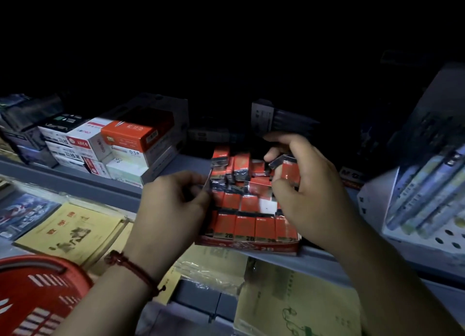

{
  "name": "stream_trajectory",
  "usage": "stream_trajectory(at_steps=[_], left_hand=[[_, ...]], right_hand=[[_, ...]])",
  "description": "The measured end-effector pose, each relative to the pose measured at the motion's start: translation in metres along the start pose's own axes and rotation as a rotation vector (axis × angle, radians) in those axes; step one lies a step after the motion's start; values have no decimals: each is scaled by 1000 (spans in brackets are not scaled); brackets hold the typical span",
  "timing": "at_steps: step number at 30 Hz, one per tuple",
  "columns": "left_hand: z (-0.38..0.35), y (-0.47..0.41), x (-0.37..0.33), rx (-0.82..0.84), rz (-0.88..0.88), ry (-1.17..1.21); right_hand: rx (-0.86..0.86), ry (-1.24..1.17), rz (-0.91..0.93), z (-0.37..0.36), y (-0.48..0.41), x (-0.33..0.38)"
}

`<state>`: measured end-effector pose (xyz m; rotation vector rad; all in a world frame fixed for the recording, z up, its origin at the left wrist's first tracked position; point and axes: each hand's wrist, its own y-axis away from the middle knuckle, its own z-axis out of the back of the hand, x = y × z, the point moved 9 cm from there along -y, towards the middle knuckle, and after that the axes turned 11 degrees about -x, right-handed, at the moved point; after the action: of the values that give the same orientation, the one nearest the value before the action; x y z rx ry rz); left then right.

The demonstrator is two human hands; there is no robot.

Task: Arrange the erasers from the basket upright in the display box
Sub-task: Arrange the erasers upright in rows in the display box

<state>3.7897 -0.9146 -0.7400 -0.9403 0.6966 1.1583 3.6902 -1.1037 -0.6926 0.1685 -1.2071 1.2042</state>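
The display box (247, 246) sits at the shelf's front lip. The right hand (309, 184) is over the box's back right corner, its fingers and thumb curled round one red eraser (289, 170) whose long axis is tilted, dark end up and to the left. The left hand (171, 204) pinches the box's left wall. The front rows (254, 227) in the box stand upright and packed, while those at the back lie jumbled. A white gap shows mid-right. The red basket (37, 293) lies well to the box's lower left.

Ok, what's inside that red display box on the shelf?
The display box holds red erasers: front row upright, those behind jumbled. The left hand and the right hand, holding one eraser, cover both sides; the floor is hidden.
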Motion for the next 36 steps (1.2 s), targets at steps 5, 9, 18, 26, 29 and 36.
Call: stream_trajectory(at_steps=[5,9,18,26,29,36], left_hand=[[0,3,-7,11,-10,-5],[1,6,-17,-24,-84,-60],[-8,24,-61,187,-411,0],[-3,13,-47,201,-315,141],[-1,9,-44,172,-323,158],[9,1,-33,62,-258,203]], right_hand=[[82,-152,23,-3,5,9],[177,-202,24,-15,8,16],[268,-160,53,-30,13,26],[288,-270,26,-30,15,28],[258,-381,-37,-29,13,24],[144,-565,-247,-20,4,2]])
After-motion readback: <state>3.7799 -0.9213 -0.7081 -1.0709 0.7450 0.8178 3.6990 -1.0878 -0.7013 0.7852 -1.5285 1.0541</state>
